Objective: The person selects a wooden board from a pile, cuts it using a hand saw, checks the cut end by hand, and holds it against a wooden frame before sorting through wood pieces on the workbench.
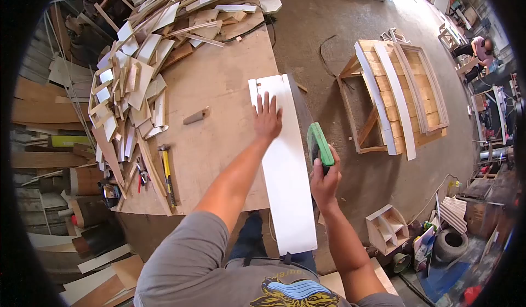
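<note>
A long white board (287, 181) lies along the right edge of the plywood table (219, 126), its near end reaching past the table toward my body. My left hand (268, 119) rests flat on the board near its far end, fingers spread. To the right of the board, my right hand (327, 176) is wrapped round the dark handle of a green handsaw (321, 145). The saw's blade (298, 100) extends forward beside the board's right edge. At the board's far left corner is a small notch.
Wood scraps (131, 82) are heaped on the table's left side. A yellow hammer (168, 175) and pliers (142, 174) lie near its front. A wooden frame (402, 96) stands to the right. Two other people (104, 0) (483, 52) are at the far left and right.
</note>
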The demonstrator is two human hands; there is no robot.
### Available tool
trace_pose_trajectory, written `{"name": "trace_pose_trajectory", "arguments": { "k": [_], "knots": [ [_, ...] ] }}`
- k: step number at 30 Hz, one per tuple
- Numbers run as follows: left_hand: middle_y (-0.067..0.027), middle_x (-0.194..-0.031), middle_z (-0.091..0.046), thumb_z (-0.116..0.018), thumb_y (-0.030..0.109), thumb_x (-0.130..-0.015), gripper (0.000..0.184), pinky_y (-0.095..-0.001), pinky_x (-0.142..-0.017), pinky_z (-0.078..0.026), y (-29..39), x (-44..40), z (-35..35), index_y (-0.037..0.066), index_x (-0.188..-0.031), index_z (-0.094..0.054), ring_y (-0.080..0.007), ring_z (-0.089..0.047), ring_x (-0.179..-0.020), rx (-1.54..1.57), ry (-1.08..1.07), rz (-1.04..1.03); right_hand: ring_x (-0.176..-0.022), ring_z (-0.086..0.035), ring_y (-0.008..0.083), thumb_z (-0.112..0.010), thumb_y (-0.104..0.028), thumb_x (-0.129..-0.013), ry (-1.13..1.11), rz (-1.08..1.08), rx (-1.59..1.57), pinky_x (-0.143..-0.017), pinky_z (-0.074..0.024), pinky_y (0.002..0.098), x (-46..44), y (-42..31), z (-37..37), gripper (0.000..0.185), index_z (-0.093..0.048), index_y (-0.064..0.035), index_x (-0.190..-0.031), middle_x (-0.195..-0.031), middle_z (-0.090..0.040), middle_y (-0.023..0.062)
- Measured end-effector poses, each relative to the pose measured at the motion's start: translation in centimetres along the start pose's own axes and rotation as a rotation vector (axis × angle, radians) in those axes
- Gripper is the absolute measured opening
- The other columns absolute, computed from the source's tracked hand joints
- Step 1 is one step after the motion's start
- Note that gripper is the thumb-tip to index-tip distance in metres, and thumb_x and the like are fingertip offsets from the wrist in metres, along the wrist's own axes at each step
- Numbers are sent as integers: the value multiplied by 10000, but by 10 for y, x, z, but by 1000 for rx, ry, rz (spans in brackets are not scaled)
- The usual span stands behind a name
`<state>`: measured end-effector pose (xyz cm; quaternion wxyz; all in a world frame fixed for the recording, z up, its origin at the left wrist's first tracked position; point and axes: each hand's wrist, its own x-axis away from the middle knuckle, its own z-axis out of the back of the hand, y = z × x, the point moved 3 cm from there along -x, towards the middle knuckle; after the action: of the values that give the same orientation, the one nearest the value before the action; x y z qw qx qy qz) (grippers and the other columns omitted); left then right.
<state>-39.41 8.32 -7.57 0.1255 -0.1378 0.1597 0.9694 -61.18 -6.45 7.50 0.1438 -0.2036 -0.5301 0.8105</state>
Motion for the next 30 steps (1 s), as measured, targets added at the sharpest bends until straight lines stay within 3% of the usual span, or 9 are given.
{"name": "trace_pose_trajectory", "arguments": {
  "k": [2, 6, 9, 10, 13, 20, 23, 30],
  "knots": [
    [-78, -1686, -236, -482, 393, -1039, 570, -591, -1205, -228, -12, -27, -18, 169, -1557, -402, -339, -165, -1561, -36, -25, -4, -933, -733, 391, -627, -107, -984, -7, -10, 9, -777, -587, 436, -6, 4, 0, 522, -425, -53, -1462, -1134, -697, 251],
    [-67, -1696, -201, -409, 401, -1061, 585, -581, -1232, -170, -22, -43, -30, 200, -1600, -302, -315, -130, -1570, -74, -154, 44, -954, -728, 406, -627, -116, -985, 51, 195, 127, -778, -589, 440, -22, 2, -10, 523, -425, -57, -1464, -1129, -698, 250],
    [-62, -1702, -177, -397, 400, -1061, 598, -585, -1238, -150, -20, -41, -19, 210, -1612, -263, -306, -104, -1575, -75, -218, 79, -895, -698, 223, -596, -108, -1010, -6, 80, 98, -783, -571, 352, -25, 8, -17, 491, -424, -35, -1464, -1184, -665, 185],
    [-58, -1704, -170, -401, 400, -1058, 603, -587, -1239, -145, -20, -44, -19, 213, -1613, -259, -304, -96, -1577, -78, -221, 75, -734, -655, 145, -595, -129, -1019, -28, 2, 98, -648, -548, 303, -23, 18, -20, 491, -421, -36, -1469, -1050, -680, 136],
    [-49, -1706, -163, -412, 399, -1049, 613, -609, -1234, -136, -21, -47, -20, 224, -1615, -255, -309, -87, -1578, -72, -253, 81, -625, -588, 93, -592, -149, -1027, 37, 110, 164, -557, -504, 269, -28, 14, -32, 487, -422, -46, -1472, -916, -668, 89],
    [-39, -1711, -137, -367, 397, -1059, 606, -636, -1230, -98, -21, -52, -14, 212, -1622, -237, -324, -53, -1578, -49, -328, 89, -607, -594, 110, -590, -194, -1042, 51, 50, 202, -547, -512, 267, -19, -4, -48, 478, -426, -48, -1467, -854, -667, 74],
    [-36, -1712, -124, -357, 405, -1061, 610, -638, -1229, -100, -21, -51, -17, 211, -1624, -225, -325, -36, -1580, -32, -341, 95, -983, -732, 323, -627, -91, -992, -8, -128, 117, -792, -578, 384, -15, -11, -48, 516, -434, -64, -1469, -1170, -682, 237],
    [-26, -1720, -68, -337, 409, -1067, 625, -631, -1232, -91, -18, -55, -8, 214, -1638, -173, -318, -8, -1581, -73, -419, 98, -972, -736, 346, -642, -68, -974, -39, -51, 199, -789, -584, 403, -23, -17, -50, 527, -441, -42, -1461, -1138, -697, 239]
  ]
}}
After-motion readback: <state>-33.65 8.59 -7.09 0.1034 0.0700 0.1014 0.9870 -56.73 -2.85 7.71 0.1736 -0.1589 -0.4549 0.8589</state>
